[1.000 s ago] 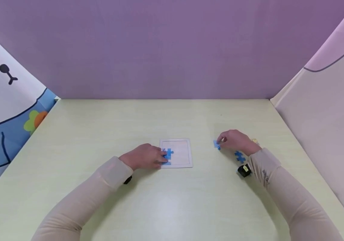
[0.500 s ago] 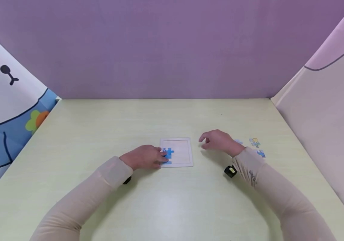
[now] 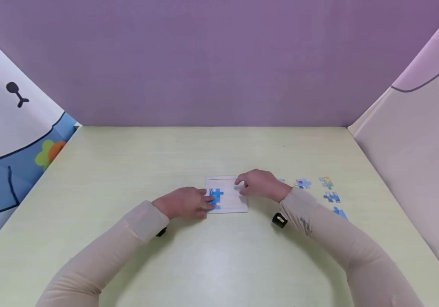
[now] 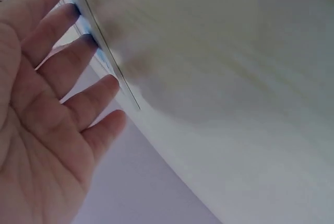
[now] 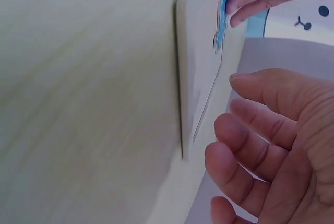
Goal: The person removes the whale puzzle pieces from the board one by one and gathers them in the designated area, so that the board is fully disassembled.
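A square white puzzle tray [image 3: 236,205] lies on the table, with blue puzzle pieces [image 3: 217,194] in its left part. My left hand [image 3: 184,202] rests on the tray's left side, its fingertips touching the blue pieces; in the left wrist view its fingers [image 4: 73,65] are spread and only slightly bent. Over the tray's right side hovers my right hand [image 3: 259,184]. Its fingers [image 5: 229,169] are loosely curled, and nothing shows between them and the thumb in the right wrist view.
Right of the tray lie several loose jigsaw pieces: a blue one with a swirl [image 3: 303,183], a yellow-patterned one [image 3: 326,182], a blue and white one [image 3: 332,197] and a blue one [image 3: 339,212]. Another piece [image 3: 281,180] is partly hidden behind the right wrist.
My right hand has moved left, from a blue piece at the loose pieces to above the tray, uncovering more pieces. The left hand has stayed on the tray.
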### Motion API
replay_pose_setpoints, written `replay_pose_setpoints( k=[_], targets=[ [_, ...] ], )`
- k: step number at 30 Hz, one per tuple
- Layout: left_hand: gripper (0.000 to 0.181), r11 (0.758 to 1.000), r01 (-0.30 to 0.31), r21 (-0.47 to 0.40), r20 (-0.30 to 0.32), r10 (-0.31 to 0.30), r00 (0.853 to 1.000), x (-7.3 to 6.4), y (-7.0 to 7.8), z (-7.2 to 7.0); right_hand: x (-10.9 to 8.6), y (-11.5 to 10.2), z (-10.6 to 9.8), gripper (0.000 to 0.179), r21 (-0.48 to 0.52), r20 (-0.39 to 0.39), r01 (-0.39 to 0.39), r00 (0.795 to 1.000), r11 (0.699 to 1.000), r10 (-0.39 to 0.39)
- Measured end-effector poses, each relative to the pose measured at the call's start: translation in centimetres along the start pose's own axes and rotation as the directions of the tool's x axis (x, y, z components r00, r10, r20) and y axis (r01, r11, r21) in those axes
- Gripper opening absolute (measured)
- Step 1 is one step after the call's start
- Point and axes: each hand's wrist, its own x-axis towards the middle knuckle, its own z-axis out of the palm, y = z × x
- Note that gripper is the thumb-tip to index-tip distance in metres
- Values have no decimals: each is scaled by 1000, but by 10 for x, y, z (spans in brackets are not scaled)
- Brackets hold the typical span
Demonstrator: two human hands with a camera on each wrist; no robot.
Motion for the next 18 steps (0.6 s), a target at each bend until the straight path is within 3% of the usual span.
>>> replay_pose_setpoints(
  k=[11, 18],
  targets=[
    [40, 997, 75, -19, 10, -74, 997, -10, 2, 4, 23, -30, 5, 39, -86, 37, 29, 999, 996, -26],
    [42, 996, 84, -33, 18, -84, 996, -11, 2, 5, 30, -39, 11, 36, -91, 52, 57, 997, 994, -53]
  ],
)
